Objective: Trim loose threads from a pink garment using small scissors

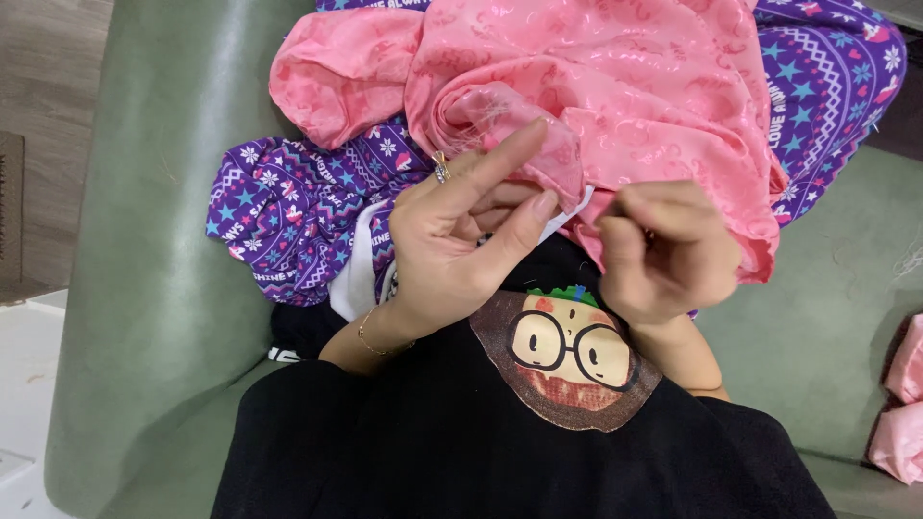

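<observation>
From the head view, the pink satin cloth (pixel 615 86) lies bunched on the lap over a purple patterned garment (pixel 288 207) — thin, limp and likely slippery. The left hand (pixel 457 240) pinches its folded edge between thumb and forefinger; the right hand (pixel 668 250) is clenched on the hem just beside — the firmest hold.

The person wears a black top (pixel 433 452) with a round printed patch (pixel 567 360) on the chest: a cartoon face with big black-rimmed glasses, red cheeks and a small green tuft on top, set in a brownish circle. The left hand (pixel 452 240) carries a ring (pixel 440 171) with a small stone, and a thin gold chain bracelet (pixel 370 341) circles the left wrist. The right hand (pixel 663 250) is bare of jewellery.
</observation>
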